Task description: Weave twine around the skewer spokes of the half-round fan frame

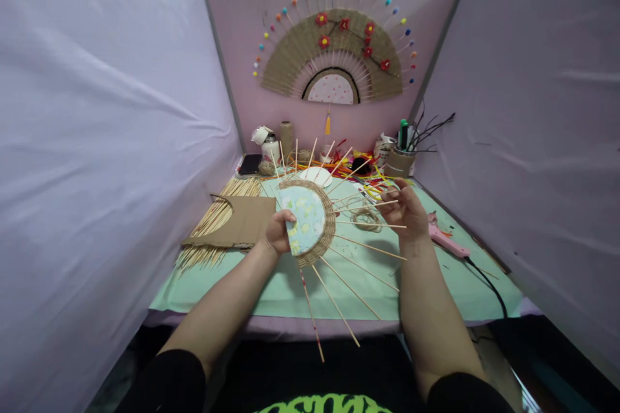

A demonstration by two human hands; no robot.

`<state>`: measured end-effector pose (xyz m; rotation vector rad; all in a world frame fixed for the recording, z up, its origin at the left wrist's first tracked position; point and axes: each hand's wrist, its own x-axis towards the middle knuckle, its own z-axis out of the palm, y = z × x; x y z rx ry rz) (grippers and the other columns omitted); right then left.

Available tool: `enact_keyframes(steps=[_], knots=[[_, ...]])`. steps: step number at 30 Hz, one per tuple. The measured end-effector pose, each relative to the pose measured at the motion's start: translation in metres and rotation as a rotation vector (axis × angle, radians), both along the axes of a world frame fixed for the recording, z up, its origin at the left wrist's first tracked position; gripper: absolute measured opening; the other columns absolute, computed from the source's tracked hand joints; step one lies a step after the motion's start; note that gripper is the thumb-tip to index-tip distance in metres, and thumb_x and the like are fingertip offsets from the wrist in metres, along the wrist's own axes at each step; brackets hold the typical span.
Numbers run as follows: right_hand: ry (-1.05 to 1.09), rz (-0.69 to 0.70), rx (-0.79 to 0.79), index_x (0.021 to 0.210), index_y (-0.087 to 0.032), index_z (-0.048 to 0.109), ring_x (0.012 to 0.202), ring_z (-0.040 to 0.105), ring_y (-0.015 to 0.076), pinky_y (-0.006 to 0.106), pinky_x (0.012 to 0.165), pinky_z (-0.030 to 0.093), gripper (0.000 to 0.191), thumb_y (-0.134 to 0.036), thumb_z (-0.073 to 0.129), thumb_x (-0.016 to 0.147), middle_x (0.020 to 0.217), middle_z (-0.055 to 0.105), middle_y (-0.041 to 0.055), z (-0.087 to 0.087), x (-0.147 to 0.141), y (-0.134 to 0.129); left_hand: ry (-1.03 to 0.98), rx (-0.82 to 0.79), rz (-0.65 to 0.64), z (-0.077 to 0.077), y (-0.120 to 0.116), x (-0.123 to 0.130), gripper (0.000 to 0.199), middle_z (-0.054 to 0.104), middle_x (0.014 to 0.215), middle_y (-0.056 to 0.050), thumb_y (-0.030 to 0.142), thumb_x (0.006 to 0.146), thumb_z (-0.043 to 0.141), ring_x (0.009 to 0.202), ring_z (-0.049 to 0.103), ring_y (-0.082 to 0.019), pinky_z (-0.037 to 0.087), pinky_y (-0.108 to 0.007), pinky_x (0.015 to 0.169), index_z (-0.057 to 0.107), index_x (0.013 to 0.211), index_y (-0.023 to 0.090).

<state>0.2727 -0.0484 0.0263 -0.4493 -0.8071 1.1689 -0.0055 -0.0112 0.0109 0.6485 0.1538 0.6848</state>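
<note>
- A half-round fan point(309, 216) with pale-blue floral panel, woven tan border and thin wooden sticks is held over the mint-green surface point(281, 293).
- Its straight edge is grasped by the left hand point(279, 233) at eight o'clock.
- The right hand point(405, 211), fingers bent, is raised beside stick tips at three o'clock; whether anything is pinched cannot be told.
- A brown cardboard sheet point(252, 221) is seen at nine o'clock.

You wear a black top point(300, 371), its left sleeve point(177, 374) and right sleeve point(465, 393) plain and black too, both ending near the elbows, so your left forearm point(232, 303) and right forearm point(426, 297) run bare down to your bare left hand point(279, 232) and right hand point(405, 211); across your front arches thick lime-green lettering point(320, 404), its lower part cut off by the edge of view
</note>
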Motion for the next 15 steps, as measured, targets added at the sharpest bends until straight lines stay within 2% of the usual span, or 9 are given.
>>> enact_keyframes(steps=[3,6,9,12,15], knots=[[0.007,0.006,0.053,0.087,-0.031,0.070,0.049,0.040,0.0034,0.017,0.048,0.040,0.029,-0.029,0.083,0.061,0.064,0.058,-0.0082,0.000,0.001,-0.004,0.014,0.003,-0.005,-0.002,0.002,0.000,0.078,0.070,0.113,-0.016,0.015,0.053,0.048,0.110,0.063,-0.035,0.047,-0.049,0.093,0.053,0.131,0.010],[0.008,-0.014,0.083,0.086,-0.033,0.070,0.046,0.037,0.0026,0.017,0.049,0.042,0.025,-0.026,0.081,0.064,0.068,0.063,-0.0092,0.000,0.002,-0.006,0.056,-0.008,-0.043,-0.005,0.003,0.000,0.078,0.070,0.113,-0.016,0.014,0.053,0.049,0.109,0.063,-0.035,0.047,-0.050,0.094,0.053,0.131,0.010],[0.048,0.007,0.067,0.084,-0.032,0.069,0.044,0.038,0.0009,0.013,0.047,0.043,0.022,-0.021,0.079,0.067,0.069,0.066,-0.0104,0.000,0.006,-0.004,0.094,-0.025,-0.088,-0.008,0.003,0.000,0.077,0.070,0.112,-0.017,0.012,0.054,0.049,0.108,0.064,-0.035,0.046,-0.050,0.094,0.053,0.131,0.009],[0.121,0.050,-0.010,0.080,-0.027,0.067,0.047,0.047,-0.0003,0.008,0.046,0.044,0.019,-0.016,0.077,0.069,0.070,0.066,-0.0098,-0.002,0.007,0.004,0.099,-0.033,-0.121,-0.011,0.004,-0.001,0.077,0.070,0.112,-0.017,0.012,0.054,0.050,0.108,0.064,-0.035,0.046,-0.050,0.094,0.053,0.131,0.009],[0.187,0.060,-0.172,0.078,-0.024,0.065,0.062,0.062,0.0028,0.008,0.052,0.052,0.017,-0.010,0.074,0.072,0.075,0.069,-0.0069,-0.008,-0.003,0.016,0.110,-0.029,-0.165,-0.012,0.003,-0.002,0.077,0.070,0.112,-0.017,0.011,0.055,0.050,0.108,0.064,-0.035,0.046,-0.050,0.094,0.053,0.131,0.009]])
